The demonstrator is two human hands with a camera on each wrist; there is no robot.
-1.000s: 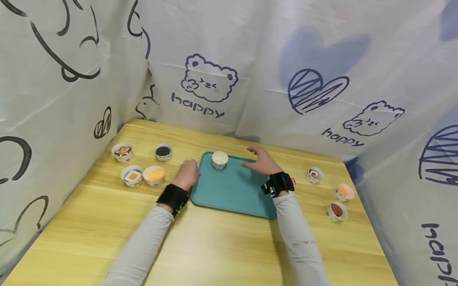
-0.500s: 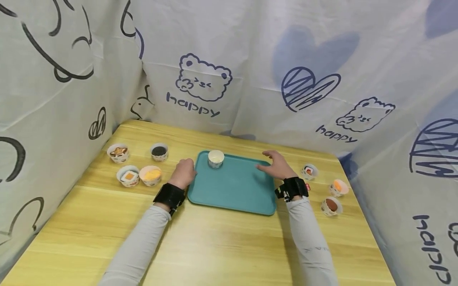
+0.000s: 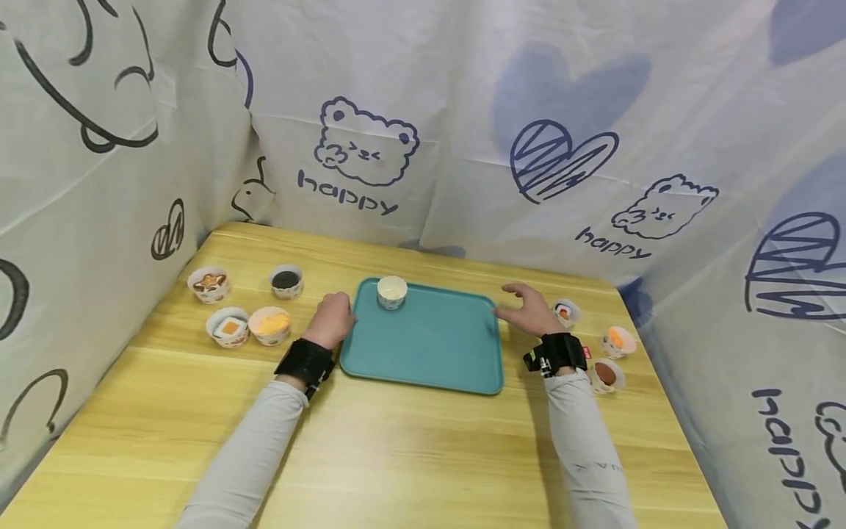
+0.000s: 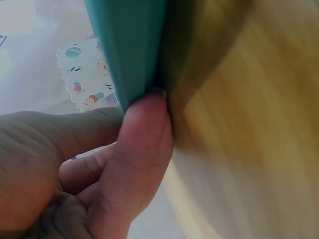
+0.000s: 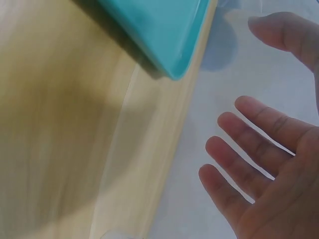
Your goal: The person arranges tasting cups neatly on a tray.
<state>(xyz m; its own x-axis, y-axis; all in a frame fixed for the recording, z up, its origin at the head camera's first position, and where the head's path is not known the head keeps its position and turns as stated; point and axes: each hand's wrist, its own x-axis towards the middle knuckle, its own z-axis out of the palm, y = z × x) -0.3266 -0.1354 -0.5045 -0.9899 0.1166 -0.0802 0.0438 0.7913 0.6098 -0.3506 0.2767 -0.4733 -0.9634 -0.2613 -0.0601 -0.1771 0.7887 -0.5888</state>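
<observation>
The teal tray (image 3: 423,342) lies on the wood-grain counter (image 3: 423,455), between the two hands. The left hand (image 3: 330,321) pinches the tray's left edge; the left wrist view shows the rim caught between thumb and finger. The right hand (image 3: 532,312) has its fingers parted and thumb well away from them, holds nothing, and is just beside the tray's far right corner; the right wrist view shows a gap between them.

A patterned paper cup (image 3: 392,294) with pale contents stands upright on the tray, near its far left corner. Left of the tray stand four further cups: one with a star-shaped piece (image 3: 209,286), one with dark contents (image 3: 286,283), one with a white and orange piece (image 3: 228,328) and one with yellow contents (image 3: 269,325). The last two stand side by side. To the right are a cup with a red and white piece (image 3: 566,312), nearest the right hand, an orange-filled cup (image 3: 618,342) and a brown-filled cup (image 3: 606,375).
</observation>
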